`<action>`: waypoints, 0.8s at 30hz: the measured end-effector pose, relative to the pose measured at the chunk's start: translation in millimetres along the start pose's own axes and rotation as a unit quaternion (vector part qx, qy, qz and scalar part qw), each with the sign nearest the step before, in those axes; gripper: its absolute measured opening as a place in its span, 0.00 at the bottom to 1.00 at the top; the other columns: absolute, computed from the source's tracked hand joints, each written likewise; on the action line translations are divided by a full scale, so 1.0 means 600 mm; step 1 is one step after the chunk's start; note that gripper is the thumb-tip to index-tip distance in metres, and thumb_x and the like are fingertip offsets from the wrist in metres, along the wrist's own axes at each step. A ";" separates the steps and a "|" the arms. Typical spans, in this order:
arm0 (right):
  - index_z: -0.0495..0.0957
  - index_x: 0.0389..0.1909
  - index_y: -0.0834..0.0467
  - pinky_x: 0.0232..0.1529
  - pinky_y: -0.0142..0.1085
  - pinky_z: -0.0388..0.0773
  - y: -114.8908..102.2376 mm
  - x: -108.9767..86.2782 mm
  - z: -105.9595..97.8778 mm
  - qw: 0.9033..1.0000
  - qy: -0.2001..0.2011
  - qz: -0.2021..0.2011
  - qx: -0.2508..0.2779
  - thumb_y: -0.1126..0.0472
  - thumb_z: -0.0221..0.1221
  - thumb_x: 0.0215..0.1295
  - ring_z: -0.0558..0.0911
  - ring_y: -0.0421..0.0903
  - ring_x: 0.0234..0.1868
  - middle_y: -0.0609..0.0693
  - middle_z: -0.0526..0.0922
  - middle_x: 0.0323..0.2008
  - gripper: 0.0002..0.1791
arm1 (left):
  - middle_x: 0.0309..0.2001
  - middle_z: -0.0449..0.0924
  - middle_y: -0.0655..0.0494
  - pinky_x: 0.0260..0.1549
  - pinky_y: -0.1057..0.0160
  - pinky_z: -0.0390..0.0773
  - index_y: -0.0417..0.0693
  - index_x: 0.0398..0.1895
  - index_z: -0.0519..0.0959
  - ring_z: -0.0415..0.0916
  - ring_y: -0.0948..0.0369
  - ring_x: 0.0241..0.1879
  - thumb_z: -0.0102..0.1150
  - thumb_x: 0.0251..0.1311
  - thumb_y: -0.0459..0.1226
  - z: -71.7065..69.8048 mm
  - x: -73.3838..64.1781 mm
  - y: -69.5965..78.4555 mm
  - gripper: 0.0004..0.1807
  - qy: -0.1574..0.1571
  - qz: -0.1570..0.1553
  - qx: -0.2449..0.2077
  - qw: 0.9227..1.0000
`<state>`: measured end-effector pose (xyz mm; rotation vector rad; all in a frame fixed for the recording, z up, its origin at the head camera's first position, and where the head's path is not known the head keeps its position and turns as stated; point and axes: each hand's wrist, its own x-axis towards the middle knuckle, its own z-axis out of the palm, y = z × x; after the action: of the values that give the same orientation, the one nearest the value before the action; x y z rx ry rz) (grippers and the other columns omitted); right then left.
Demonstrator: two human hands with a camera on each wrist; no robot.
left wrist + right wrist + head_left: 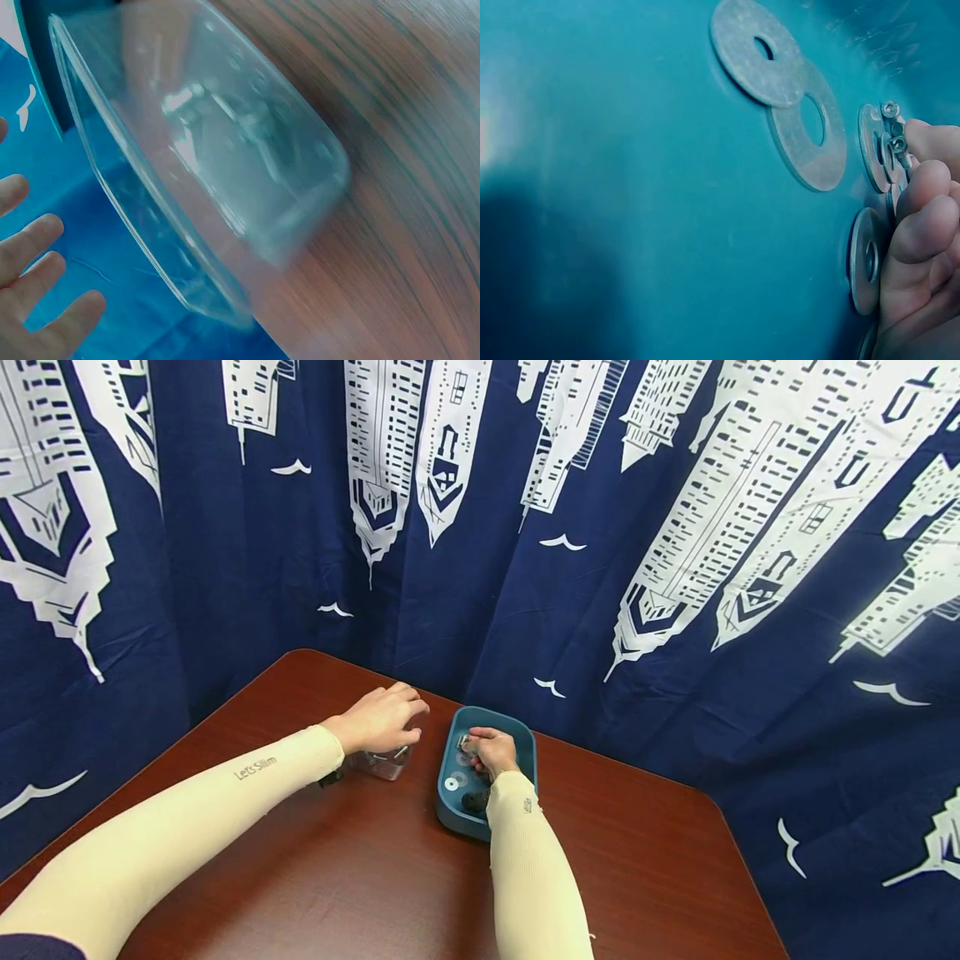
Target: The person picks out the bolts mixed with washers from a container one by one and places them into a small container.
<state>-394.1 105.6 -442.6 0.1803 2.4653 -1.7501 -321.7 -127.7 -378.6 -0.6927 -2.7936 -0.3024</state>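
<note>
In the head view my left hand hovers over a clear plastic box, fingers spread and loosely bent, holding nothing. The left wrist view shows that box with blurred metal pieces inside; the fingers stand apart from its rim. My right hand reaches into a blue tray. Its curled fingers pinch at small socket-head screws, partly hidden by the fingertips. Flat metal washers lie beside them on the tray floor, two of them overlapping.
The box and tray stand near the far edge of a brown wooden table. A blue curtain with white building prints hangs right behind it. Under the right wrist is a dark rounded thing, its kind unclear.
</note>
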 end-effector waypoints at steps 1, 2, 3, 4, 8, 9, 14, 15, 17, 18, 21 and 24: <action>0.85 0.49 0.60 0.13 0.27 0.68 0.000 0.000 -0.001 1.000 0.000 -0.001 0.000 0.73 0.66 0.56 0.71 0.38 0.13 0.49 0.87 0.35 0.18 | 0.60 0.78 0.50 0.57 0.48 0.75 0.48 0.60 0.80 0.69 0.51 0.62 0.58 0.64 0.47 0.001 0.003 0.005 0.23 -0.004 0.001 -0.003 1.000; 0.85 0.49 0.60 0.13 0.27 0.68 -0.001 0.001 -0.001 1.000 0.001 0.000 0.000 0.73 0.66 0.56 0.71 0.38 0.13 0.49 0.87 0.35 0.18 | 0.60 0.78 0.50 0.58 0.48 0.74 0.48 0.61 0.80 0.69 0.52 0.63 0.58 0.65 0.47 0.001 0.007 0.009 0.24 -0.010 0.002 -0.005 1.000; 0.85 0.49 0.60 0.13 0.27 0.68 -0.001 0.001 -0.002 1.000 0.003 0.001 0.000 0.73 0.66 0.56 0.71 0.38 0.13 0.49 0.87 0.35 0.18 | 0.61 0.78 0.50 0.59 0.48 0.74 0.48 0.62 0.79 0.68 0.51 0.63 0.58 0.65 0.48 0.001 0.010 0.014 0.24 -0.015 0.003 -0.008 1.000; 0.85 0.48 0.60 0.13 0.27 0.68 -0.001 0.002 -0.003 1.000 0.004 0.003 0.001 0.73 0.67 0.56 0.71 0.38 0.13 0.49 0.86 0.34 0.18 | 0.61 0.78 0.50 0.59 0.47 0.74 0.48 0.62 0.79 0.68 0.51 0.64 0.58 0.65 0.48 0.002 0.013 0.019 0.25 -0.019 0.006 -0.009 1.000; 0.85 0.49 0.59 0.14 0.28 0.68 -0.002 0.002 -0.002 1.000 0.003 0.011 -0.002 0.72 0.67 0.56 0.71 0.38 0.13 0.48 0.86 0.34 0.18 | 0.62 0.77 0.49 0.61 0.47 0.73 0.49 0.64 0.78 0.67 0.51 0.65 0.58 0.66 0.49 0.006 0.024 0.034 0.26 -0.038 0.015 -0.011 0.999; 0.85 0.49 0.59 0.14 0.28 0.69 -0.002 0.002 -0.001 1.000 0.001 0.010 -0.004 0.72 0.67 0.57 0.71 0.39 0.13 0.49 0.86 0.34 0.18 | 0.62 0.77 0.49 0.61 0.47 0.73 0.49 0.63 0.78 0.68 0.51 0.65 0.58 0.66 0.49 0.007 0.026 0.037 0.26 -0.041 0.017 -0.012 0.999; 0.85 0.50 0.59 0.14 0.28 0.70 -0.002 0.003 0.004 1.000 -0.002 0.008 -0.010 0.71 0.67 0.57 0.71 0.39 0.14 0.50 0.86 0.35 0.18 | 0.61 0.78 0.49 0.60 0.47 0.74 0.50 0.63 0.78 0.69 0.51 0.64 0.59 0.65 0.50 0.015 0.031 0.045 0.26 -0.045 0.015 -0.020 0.999; 0.85 0.50 0.58 0.14 0.28 0.70 -0.002 0.003 0.004 1.000 0.000 0.007 -0.011 0.71 0.67 0.57 0.71 0.39 0.14 0.50 0.86 0.35 0.18 | 0.61 0.78 0.49 0.60 0.47 0.74 0.50 0.63 0.78 0.69 0.52 0.63 0.59 0.65 0.50 0.017 0.033 0.046 0.26 -0.045 0.014 -0.020 0.999; 0.85 0.49 0.58 0.15 0.28 0.70 -0.001 0.004 0.005 1.000 0.001 0.007 -0.013 0.71 0.67 0.57 0.71 0.39 0.14 0.49 0.86 0.35 0.17 | 0.61 0.77 0.49 0.60 0.47 0.73 0.49 0.63 0.78 0.69 0.52 0.64 0.58 0.66 0.51 0.021 0.035 0.048 0.26 -0.048 0.013 -0.022 0.999; 0.85 0.49 0.58 0.14 0.28 0.70 -0.001 0.004 0.004 1.000 0.002 0.006 -0.015 0.71 0.67 0.57 0.71 0.39 0.14 0.49 0.86 0.35 0.18 | 0.61 0.77 0.49 0.60 0.47 0.73 0.49 0.63 0.78 0.68 0.52 0.64 0.58 0.66 0.51 0.023 0.036 0.049 0.26 -0.051 0.013 -0.021 0.998; 0.85 0.49 0.58 0.15 0.29 0.70 0.000 0.004 0.003 1.000 0.000 0.007 -0.016 0.71 0.67 0.56 0.71 0.39 0.13 0.49 0.86 0.33 0.18 | 0.62 0.77 0.49 0.61 0.47 0.73 0.49 0.64 0.78 0.68 0.51 0.64 0.58 0.66 0.52 0.029 0.039 0.051 0.27 -0.057 0.014 -0.019 0.998; 0.85 0.50 0.59 0.15 0.29 0.70 0.002 0.003 0.001 1.000 -0.001 0.008 -0.015 0.72 0.67 0.55 0.71 0.39 0.13 0.47 0.85 0.32 0.19 | 0.63 0.76 0.48 0.61 0.46 0.72 0.49 0.65 0.77 0.68 0.51 0.64 0.58 0.67 0.53 0.034 0.042 0.055 0.28 -0.063 0.014 -0.015 0.998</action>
<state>-396.0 105.5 -444.2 0.1935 2.4796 -1.7063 -331.5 -83.2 -386.3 -0.7842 -2.9000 -0.3048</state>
